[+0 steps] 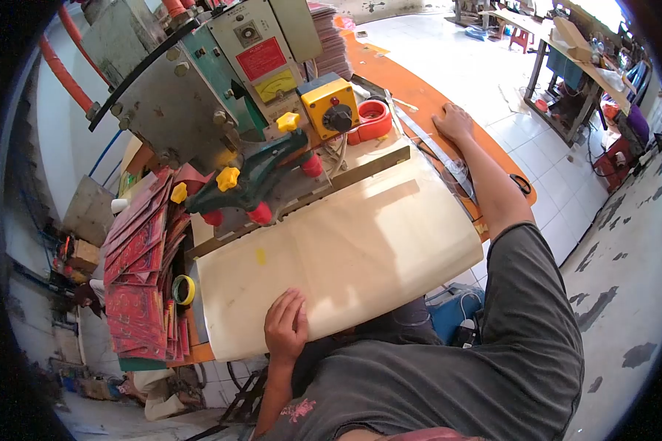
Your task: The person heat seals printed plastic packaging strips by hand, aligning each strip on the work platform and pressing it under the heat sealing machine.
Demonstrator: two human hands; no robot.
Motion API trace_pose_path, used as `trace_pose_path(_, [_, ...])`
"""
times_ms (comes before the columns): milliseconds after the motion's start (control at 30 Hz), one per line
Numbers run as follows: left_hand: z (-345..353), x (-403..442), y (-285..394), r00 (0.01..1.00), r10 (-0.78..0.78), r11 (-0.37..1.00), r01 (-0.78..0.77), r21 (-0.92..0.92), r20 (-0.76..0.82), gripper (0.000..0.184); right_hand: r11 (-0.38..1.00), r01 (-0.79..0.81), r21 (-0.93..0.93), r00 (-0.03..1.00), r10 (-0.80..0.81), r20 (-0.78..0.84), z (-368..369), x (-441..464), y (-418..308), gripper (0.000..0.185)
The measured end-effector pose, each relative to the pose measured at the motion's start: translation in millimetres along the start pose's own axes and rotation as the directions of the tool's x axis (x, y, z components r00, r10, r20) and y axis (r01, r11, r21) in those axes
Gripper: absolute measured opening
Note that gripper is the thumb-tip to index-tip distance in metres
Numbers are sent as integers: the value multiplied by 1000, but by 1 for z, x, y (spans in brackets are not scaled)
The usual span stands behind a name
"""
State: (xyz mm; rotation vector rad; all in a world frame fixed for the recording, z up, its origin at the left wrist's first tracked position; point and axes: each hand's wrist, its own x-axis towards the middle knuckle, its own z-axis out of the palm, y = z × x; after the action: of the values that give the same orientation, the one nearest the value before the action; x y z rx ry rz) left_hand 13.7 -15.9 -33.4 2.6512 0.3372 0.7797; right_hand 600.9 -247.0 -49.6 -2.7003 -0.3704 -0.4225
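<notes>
A wide cream sheet (346, 257) covers the work surface before me, its near edge curving down. My left hand (285, 323) lies on the sheet's near left part, fingers stretched out and close together, holding nothing. Far to the right, my right hand (454, 121) rests on the orange tabletop (404, 88), fingers slightly bent and apart. Near that forearm lies a clear ruler-like strip (428, 143). Behind the sheet stands a machine with a dark green clamp bar (254, 176) that has yellow star knobs and red feet.
Red printed sheets (136, 272) are piled at the left, beside a yellow tape roll (184, 289). A yellow switch box (329, 110) and a red tape roll (371, 121) sit by the machine. Scissors handles (521, 184) lie at the right table edge. Another workbench (559, 51) stands farther back.
</notes>
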Motion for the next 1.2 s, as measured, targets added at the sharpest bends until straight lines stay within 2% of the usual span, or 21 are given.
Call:
trace_pose_path(300, [-1,2,0,1000,5,1000,-6,25,18,21,999,-19,44,998,16,66,1,10,5,61])
trace_pose_path(400, [0,2,-1,1000,2,1000,-2,19,14,21,999,-9,38,997,6,83,1,31,6,52])
trace_pose_path(467, [1,3,-2,1000,16,1000,-16,26,1,21,999,-43,-29,906,51,419,-8,72,7,42])
trace_pose_path(567, [1,6,1,1000,21,998,-21,59,-3,20,993,-47,-111,866,96,491,-7,134,-1,36])
trace_pose_path(600, [1,8,1,1000,28,998,-27,61,-9,20,990,21,-141,895,45,444,-20,147,-12,38])
trace_pose_path(633, [1,8,1,1000,30,997,-30,66,0,20,998,-46,-35,942,55,330,-18,165,-16,38])
trace_pose_path(667, [1,8,1,1000,29,997,-29,75,7,20,994,-34,103,993,22,115,-19,176,-26,45])
trace_pose_path(767, [2,6,-1,1000,28,997,-28,78,5,20,980,28,198,999,-33,18,-36,215,-74,43])
trace_pose_path(833, [2,6,-5,998,53,995,-54,82,20,21,899,-113,422,972,13,233,-41,237,-106,47])
trace_pose_path(867, [2,7,-6,998,54,994,-56,89,16,21,897,-109,429,973,8,230,-38,247,-121,47])
trace_pose_path(933, [3,7,-8,996,84,994,-86,74,19,21,691,-103,715,981,-50,190,-23,265,-147,54])
trace_pose_path(967, [6,2,-14,997,81,994,-82,72,13,22,688,-98,719,981,-55,187,-16,273,-162,54])
trace_pose_path(1033, [-3,13,-2,997,78,995,-79,68,15,22,387,-218,896,973,9,232,-10,285,-195,60])
trace_pose_path(1067, [-7,19,3,997,76,995,-78,56,24,22,382,-211,900,974,5,226,-11,291,-210,60])
trace_pose_path(1133, [-5,20,2,996,85,994,-86,72,15,23,237,-268,934,963,47,265,-16,297,-237,63])
trace_pose_path(1167, [-4,15,-1,996,90,992,-90,84,12,23,181,-252,951,967,15,254,-17,299,-247,69])
trace_pose_path(1200, [6,-6,-22,996,91,992,-91,88,6,23,178,-247,952,968,11,249,-19,302,-257,69])
